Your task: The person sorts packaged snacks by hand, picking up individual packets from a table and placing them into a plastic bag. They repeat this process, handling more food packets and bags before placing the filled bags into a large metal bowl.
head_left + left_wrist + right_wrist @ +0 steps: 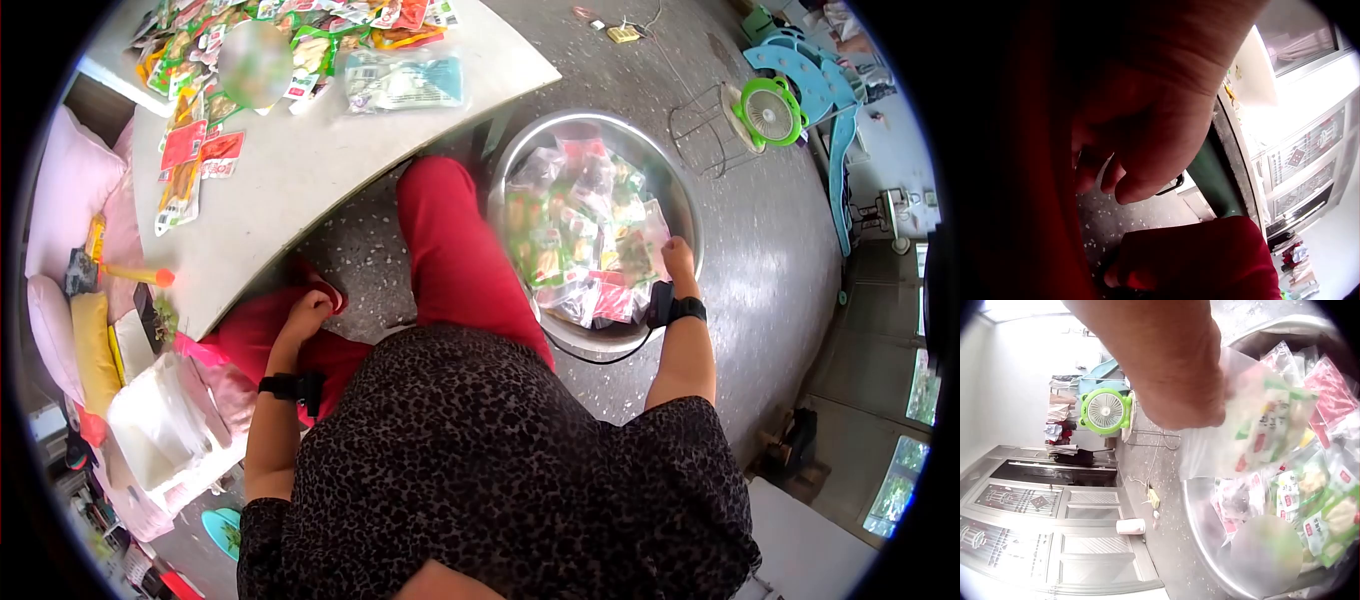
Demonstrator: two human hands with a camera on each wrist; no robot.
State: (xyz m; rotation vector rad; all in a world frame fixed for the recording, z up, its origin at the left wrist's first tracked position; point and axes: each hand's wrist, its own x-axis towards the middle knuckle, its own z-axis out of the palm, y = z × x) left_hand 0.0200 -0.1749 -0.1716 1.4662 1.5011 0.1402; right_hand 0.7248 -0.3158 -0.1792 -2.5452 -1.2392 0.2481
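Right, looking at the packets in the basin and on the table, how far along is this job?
Probably partway. Seemingly done: the clear-bagged packets in the metal basin. In hand: a clear bag with a packet inside, gripped by the right hand. Apparently left: the heap of colourful packets on the table.

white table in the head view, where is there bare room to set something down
Bare table shows between the loose packets and the curved edge, and from the teal-and-white pack out to the corner. Floor is bare beside the basin, below the green fan. Packets crowd the table's far side and fill the basin.
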